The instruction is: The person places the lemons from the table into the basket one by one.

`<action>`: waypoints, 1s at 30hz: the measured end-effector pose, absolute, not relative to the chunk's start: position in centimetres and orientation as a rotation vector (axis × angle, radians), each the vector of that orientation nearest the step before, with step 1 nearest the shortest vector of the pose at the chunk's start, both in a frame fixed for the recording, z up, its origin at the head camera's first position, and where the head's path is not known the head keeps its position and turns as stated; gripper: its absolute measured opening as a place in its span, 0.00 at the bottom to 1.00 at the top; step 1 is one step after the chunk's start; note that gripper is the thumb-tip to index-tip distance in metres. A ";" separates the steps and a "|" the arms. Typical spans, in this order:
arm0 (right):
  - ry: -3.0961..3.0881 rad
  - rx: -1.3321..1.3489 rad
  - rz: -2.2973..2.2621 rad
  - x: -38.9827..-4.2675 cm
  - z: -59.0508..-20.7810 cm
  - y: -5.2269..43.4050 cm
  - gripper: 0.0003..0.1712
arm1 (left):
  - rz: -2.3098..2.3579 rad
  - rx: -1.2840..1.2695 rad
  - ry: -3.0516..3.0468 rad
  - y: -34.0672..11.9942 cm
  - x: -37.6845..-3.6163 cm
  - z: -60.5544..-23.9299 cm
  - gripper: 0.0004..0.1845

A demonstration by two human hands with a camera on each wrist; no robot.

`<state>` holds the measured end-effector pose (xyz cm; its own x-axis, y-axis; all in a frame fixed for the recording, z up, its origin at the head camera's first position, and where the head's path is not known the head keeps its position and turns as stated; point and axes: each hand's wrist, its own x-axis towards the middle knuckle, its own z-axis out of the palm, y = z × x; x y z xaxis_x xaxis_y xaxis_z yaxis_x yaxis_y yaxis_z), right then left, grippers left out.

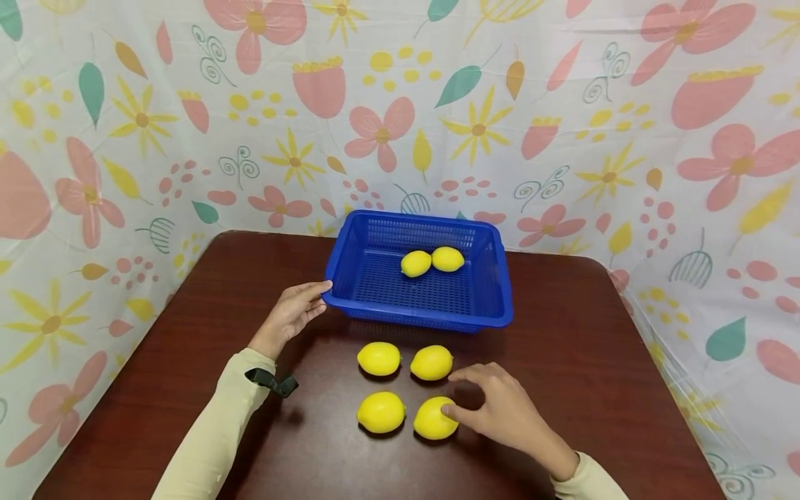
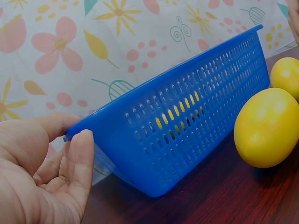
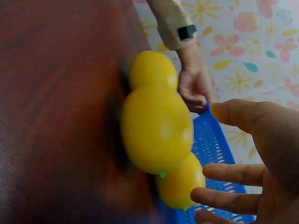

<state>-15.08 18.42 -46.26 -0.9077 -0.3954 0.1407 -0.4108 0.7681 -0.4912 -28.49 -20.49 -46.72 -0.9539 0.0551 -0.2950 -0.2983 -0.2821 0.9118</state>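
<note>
My left hand (image 1: 290, 312) pinches the near left corner of a blue plastic basket (image 2: 140, 135), thumb and fingers on its rim. Two yellow lemons lie inside, a left one (image 1: 415, 264) and a right one (image 1: 447, 259), side by side. In front of the basket, more lemons sit on the table in two rows of two: far left (image 1: 378, 359), far right (image 1: 432, 362), near left (image 1: 381, 412) and near right (image 1: 435, 418). Over the right-hand pair, my right hand (image 1: 506, 410) has thumb and fingers spread, its thumb overlapping the near right lemon in the head view.
The dark brown wooden table (image 1: 562, 333) has rounded far corners. Behind and beside it hangs a white sheet (image 1: 387, 83) printed with flowers and leaves. A black strap (image 1: 271, 380) is round the left sleeve near the wrist.
</note>
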 end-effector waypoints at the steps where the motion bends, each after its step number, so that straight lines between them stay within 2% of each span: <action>1: -2.931 0.671 0.813 -14.8 -46.5 18.4 0.31 | 2.332 -0.309 1.727 -20.4 -28.6 -46.8 0.04; 6: -2.987 0.698 0.801 -14.0 -47.3 18.1 0.39 | 2.326 -0.311 1.728 -20.2 -28.8 -47.0 0.05; 12: -3.039 0.733 0.743 -13.7 -47.9 17.6 0.43 | 2.315 -0.312 1.744 -20.3 -28.8 -47.0 0.04; 30: -2.960 0.830 0.743 -13.6 -48.6 17.2 0.35 | 2.341 -0.325 1.726 -20.5 -28.8 -47.0 0.08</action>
